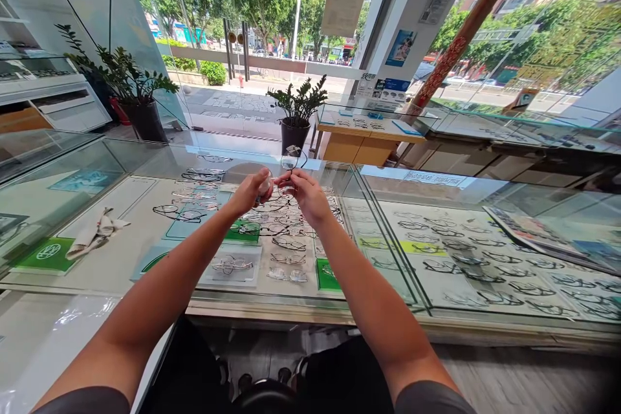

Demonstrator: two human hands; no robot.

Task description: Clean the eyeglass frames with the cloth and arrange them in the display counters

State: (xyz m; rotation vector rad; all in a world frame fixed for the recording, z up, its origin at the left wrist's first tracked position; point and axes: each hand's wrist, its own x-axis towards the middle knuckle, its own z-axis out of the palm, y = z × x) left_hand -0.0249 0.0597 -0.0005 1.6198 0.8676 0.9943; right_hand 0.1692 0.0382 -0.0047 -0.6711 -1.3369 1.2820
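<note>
While the right hand (pixel 305 195) pinches a thin dark eyeglass frame (pixel 294 159) high over the glass display counter (pixel 272 301), the left hand (pixel 248 192) closes on a small pale item (pixel 264 185), too blurred to name, just beside it, above rows of spectacles (pixel 288 243).

Rows of eyeglass frames (pixel 274 233) lie under the glass of the display counter (pixel 310 303), a folded cloth (pixel 96 234) to their left and a second frame-filled case (pixel 485 265) to the right — beyond, a potted plant (pixel 297 110) stands beside a wooden cabinet (pixel 359 145), before the shop's glass front (pixel 204 32).
</note>
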